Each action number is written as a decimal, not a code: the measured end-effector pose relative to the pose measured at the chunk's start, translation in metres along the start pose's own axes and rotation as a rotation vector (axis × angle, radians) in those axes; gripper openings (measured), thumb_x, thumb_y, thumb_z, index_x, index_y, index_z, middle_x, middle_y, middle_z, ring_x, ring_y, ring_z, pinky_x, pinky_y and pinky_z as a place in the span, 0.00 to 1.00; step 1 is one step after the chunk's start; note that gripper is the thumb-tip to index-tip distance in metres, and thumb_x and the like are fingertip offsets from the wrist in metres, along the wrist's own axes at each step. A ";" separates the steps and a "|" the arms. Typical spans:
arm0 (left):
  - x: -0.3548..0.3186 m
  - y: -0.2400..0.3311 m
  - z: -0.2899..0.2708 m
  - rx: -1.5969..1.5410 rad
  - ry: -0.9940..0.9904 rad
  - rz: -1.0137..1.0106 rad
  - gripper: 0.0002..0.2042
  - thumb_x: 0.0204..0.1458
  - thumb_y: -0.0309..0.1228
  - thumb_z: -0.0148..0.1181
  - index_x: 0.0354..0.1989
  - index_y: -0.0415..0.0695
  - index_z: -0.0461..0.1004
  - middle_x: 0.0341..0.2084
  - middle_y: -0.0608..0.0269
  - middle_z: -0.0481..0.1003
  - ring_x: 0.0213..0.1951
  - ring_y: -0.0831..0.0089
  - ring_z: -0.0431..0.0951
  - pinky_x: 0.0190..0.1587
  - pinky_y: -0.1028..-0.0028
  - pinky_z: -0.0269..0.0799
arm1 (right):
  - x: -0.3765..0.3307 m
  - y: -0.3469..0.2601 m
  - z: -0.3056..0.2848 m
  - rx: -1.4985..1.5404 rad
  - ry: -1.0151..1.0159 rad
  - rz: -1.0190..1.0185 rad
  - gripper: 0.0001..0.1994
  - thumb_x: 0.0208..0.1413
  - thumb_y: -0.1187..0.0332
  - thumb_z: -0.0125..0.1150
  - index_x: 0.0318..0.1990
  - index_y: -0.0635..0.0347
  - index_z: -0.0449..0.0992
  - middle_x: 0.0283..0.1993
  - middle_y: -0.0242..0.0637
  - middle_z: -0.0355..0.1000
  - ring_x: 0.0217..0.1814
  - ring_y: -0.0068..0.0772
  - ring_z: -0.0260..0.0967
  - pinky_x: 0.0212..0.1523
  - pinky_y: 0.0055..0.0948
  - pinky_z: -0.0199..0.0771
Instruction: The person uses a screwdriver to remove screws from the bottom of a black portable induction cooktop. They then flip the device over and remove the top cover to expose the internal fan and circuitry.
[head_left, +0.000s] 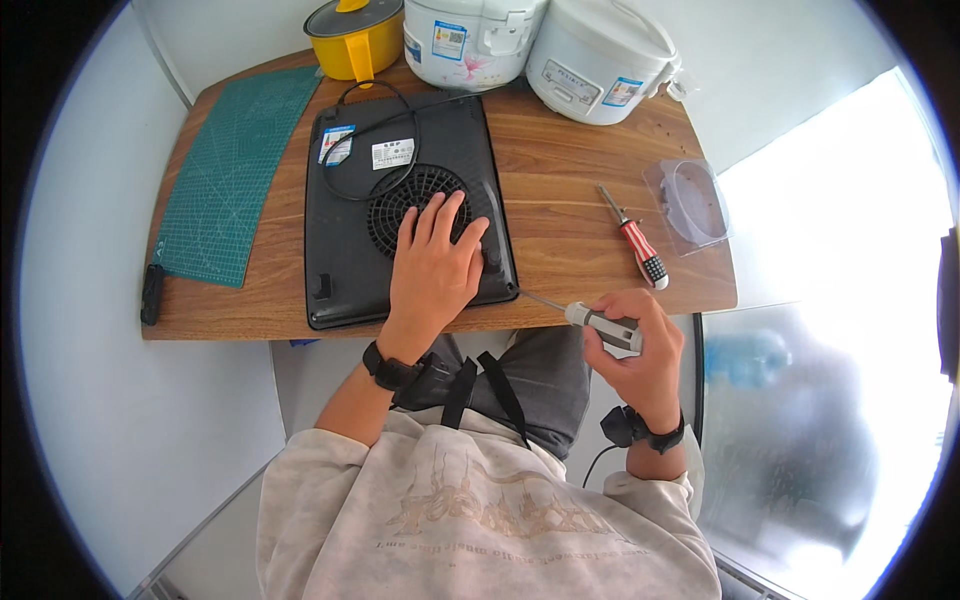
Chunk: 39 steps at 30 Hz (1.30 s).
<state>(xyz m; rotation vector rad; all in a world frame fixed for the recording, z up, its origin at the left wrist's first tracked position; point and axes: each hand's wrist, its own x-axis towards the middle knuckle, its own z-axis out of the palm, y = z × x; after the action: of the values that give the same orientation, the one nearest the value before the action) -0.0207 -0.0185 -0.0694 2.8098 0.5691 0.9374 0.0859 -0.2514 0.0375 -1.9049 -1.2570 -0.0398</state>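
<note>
A black induction cooktop (pixel 350 240) lies upside down near the table's front edge, its round vent grille and labels facing up. My left hand (pixel 436 265) rests flat on it, fingers spread over the grille. In my right hand (pixel 645 350) is a screwdriver (pixel 603 327) with a grey and white handle, gripped with the fingers wrapped round it. Its thin shaft points left, and the tip is at the cooktop's near right corner. Whether the tip sits in a screw is too small to tell. The cooktop's black cord (pixel 335 185) loops over its far half.
A second screwdriver (pixel 640 252) with a red, white and dark handle lies to the right, beside a clear plastic tray (pixel 690 205). On the left are a green cutting mat (pixel 225 180) and a black-handled tool (pixel 152 295). A yellow pot (pixel 350 45) and two white rice cookers (pixel 595 60) stand behind.
</note>
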 end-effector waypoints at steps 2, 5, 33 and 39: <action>0.001 0.001 -0.001 -0.008 0.003 -0.003 0.14 0.59 0.31 0.60 0.54 0.53 0.77 0.64 0.55 0.70 0.67 0.53 0.68 0.69 0.50 0.62 | 0.001 -0.001 0.002 -0.006 0.007 -0.026 0.15 0.46 0.79 0.74 0.39 0.61 0.74 0.40 0.39 0.79 0.38 0.40 0.80 0.39 0.31 0.81; 0.001 0.001 -0.001 -0.005 0.007 -0.002 0.14 0.59 0.31 0.60 0.54 0.53 0.78 0.64 0.55 0.70 0.67 0.53 0.68 0.69 0.50 0.62 | 0.004 -0.006 0.003 -0.032 -0.009 -0.074 0.15 0.45 0.80 0.74 0.38 0.61 0.73 0.39 0.40 0.78 0.37 0.42 0.80 0.37 0.32 0.81; -0.001 -0.001 0.003 -0.020 0.044 0.000 0.14 0.59 0.31 0.61 0.54 0.52 0.78 0.62 0.55 0.71 0.66 0.54 0.69 0.69 0.51 0.62 | 0.036 -0.030 0.005 -0.007 -0.202 0.061 0.18 0.50 0.75 0.71 0.47 0.58 0.70 0.37 0.43 0.78 0.35 0.49 0.79 0.37 0.37 0.79; -0.004 -0.002 0.003 -0.019 0.064 -0.001 0.14 0.58 0.31 0.61 0.53 0.51 0.79 0.62 0.55 0.71 0.66 0.54 0.69 0.69 0.51 0.63 | 0.024 -0.026 -0.015 -0.141 -0.129 -0.006 0.13 0.50 0.78 0.69 0.44 0.61 0.75 0.39 0.43 0.81 0.36 0.42 0.81 0.40 0.32 0.80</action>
<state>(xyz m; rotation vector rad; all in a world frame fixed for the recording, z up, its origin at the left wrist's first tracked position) -0.0223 -0.0184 -0.0739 2.7711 0.5660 1.0307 0.0837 -0.2397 0.0742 -2.0513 -1.3778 -0.0090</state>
